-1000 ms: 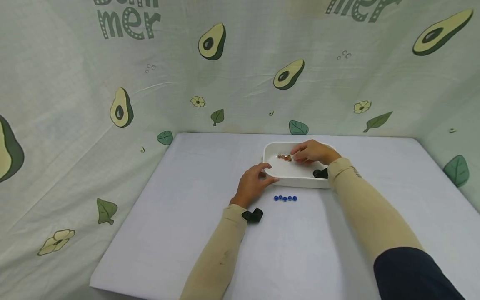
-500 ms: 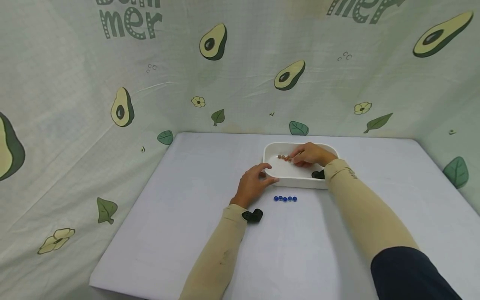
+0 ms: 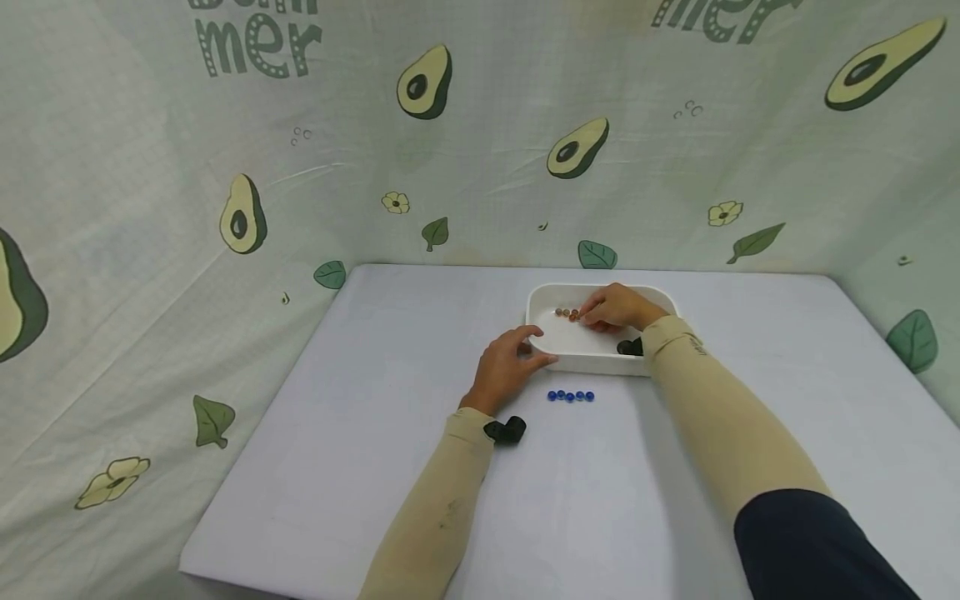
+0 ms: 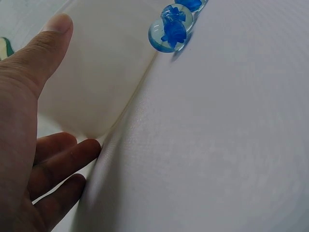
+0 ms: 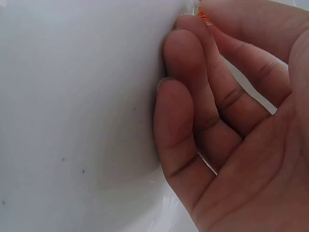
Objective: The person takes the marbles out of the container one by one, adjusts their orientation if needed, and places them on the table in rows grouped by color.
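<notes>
My left hand (image 3: 506,367) rests on the near left corner of a white tray (image 3: 592,363). Its thumb lies along the front wall, and the fingers touch the side, spread and relaxed. Inside the tray, my right hand (image 3: 618,307) pinches a clear marble with orange streaks (image 5: 202,16) between thumb and index finger; most of it is hidden. The other right fingers are curled close over the tray floor (image 5: 72,106). Just left of these fingertips lie several orange-brown marbles (image 3: 566,313) in a small group.
Several blue marbles (image 3: 570,397) form a row on the white table (image 3: 420,467), in front of the tray. Up close in the left wrist view, a clear marble with a blue swirl (image 4: 167,37) overlaps others. A patterned curtain (image 3: 480,167) hangs behind the table.
My right hand has shifted slightly left and down in the tray, toward the orange-brown marbles, and now covers one at their right end. The left hand stays put.
</notes>
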Demonstrator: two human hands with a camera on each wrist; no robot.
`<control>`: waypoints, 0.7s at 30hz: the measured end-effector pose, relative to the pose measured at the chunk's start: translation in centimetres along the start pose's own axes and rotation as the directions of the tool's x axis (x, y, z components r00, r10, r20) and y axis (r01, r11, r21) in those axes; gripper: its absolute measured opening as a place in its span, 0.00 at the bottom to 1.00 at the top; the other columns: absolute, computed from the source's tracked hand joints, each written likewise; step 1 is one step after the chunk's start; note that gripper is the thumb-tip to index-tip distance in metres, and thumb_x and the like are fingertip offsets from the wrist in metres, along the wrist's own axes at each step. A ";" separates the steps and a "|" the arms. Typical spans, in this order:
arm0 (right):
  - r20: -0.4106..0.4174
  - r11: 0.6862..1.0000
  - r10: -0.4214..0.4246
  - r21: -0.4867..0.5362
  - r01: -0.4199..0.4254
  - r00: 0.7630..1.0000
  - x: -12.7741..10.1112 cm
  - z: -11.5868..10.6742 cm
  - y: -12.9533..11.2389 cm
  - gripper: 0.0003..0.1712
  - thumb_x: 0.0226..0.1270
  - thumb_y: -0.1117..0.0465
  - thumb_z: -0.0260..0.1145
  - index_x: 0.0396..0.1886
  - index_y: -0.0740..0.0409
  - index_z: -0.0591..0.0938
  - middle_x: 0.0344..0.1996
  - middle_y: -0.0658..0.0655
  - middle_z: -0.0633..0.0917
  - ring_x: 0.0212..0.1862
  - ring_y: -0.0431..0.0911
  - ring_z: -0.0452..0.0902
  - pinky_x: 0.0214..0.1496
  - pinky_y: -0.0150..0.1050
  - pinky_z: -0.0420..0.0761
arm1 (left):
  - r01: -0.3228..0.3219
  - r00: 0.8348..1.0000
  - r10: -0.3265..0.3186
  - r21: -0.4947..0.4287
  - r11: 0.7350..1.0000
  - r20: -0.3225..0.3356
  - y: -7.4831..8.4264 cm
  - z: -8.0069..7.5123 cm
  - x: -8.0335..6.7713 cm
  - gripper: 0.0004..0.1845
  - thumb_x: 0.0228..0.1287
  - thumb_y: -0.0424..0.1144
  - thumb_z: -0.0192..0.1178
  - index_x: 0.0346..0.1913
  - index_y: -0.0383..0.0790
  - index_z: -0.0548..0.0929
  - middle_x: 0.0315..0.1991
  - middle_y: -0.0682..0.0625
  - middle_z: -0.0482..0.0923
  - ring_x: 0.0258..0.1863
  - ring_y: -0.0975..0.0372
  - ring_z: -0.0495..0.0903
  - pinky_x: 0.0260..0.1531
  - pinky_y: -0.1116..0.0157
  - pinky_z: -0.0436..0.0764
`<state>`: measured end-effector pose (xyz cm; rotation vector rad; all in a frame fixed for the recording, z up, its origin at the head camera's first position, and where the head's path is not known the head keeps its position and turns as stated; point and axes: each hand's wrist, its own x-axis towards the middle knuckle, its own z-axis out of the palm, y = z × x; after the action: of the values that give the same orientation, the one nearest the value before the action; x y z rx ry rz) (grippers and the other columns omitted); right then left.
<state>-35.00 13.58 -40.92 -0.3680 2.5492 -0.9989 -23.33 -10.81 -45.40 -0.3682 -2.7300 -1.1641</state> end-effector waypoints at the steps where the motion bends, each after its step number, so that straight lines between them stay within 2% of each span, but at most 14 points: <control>1: -0.005 1.000 0.005 -0.004 -0.005 1.000 0.0 0.0 0.0 0.14 0.68 0.62 0.68 0.48 0.67 0.84 0.30 0.56 0.85 0.31 0.46 0.77 0.34 0.38 0.77 | 0.001 1.000 -0.001 0.000 1.000 0.001 0.0 0.0 0.0 0.27 0.58 0.59 0.70 0.58 0.55 0.79 0.47 0.55 0.82 0.45 0.64 0.79 0.46 0.61 0.79; 7: -0.028 1.000 0.014 -0.013 -0.015 1.000 0.1 0.3 -0.1 0.13 0.67 0.63 0.69 0.47 0.68 0.85 0.29 0.55 0.85 0.30 0.44 0.78 0.33 0.36 0.77 | 0.000 1.000 0.000 0.000 1.000 0.006 0.1 0.0 0.0 0.27 0.58 0.59 0.70 0.58 0.54 0.79 0.47 0.55 0.82 0.45 0.64 0.79 0.46 0.61 0.79; 18: 0.023 1.000 0.018 0.022 -0.019 1.000 -0.1 -0.9 -0.3 0.13 0.70 0.63 0.64 0.47 0.69 0.84 0.32 0.57 0.87 0.34 0.46 0.82 0.38 0.38 0.80 | -0.005 1.000 0.005 -0.001 1.000 -0.002 0.2 0.0 0.0 0.28 0.58 0.59 0.70 0.58 0.53 0.80 0.46 0.55 0.82 0.45 0.63 0.79 0.45 0.61 0.79; 21: 0.030 0.999 0.016 0.028 -0.017 0.999 -0.2 -1.5 -0.5 0.14 0.69 0.61 0.66 0.45 0.68 0.85 0.32 0.56 0.87 0.35 0.46 0.83 0.41 0.40 0.81 | 0.001 1.000 -0.001 0.007 1.000 -0.007 0.1 0.0 0.0 0.28 0.58 0.59 0.70 0.58 0.53 0.79 0.46 0.56 0.82 0.44 0.64 0.79 0.45 0.61 0.79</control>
<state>-35.46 14.18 -39.52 -0.3506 2.5050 -1.0151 -23.29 -10.76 -45.31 -0.3605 -2.7275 -1.1538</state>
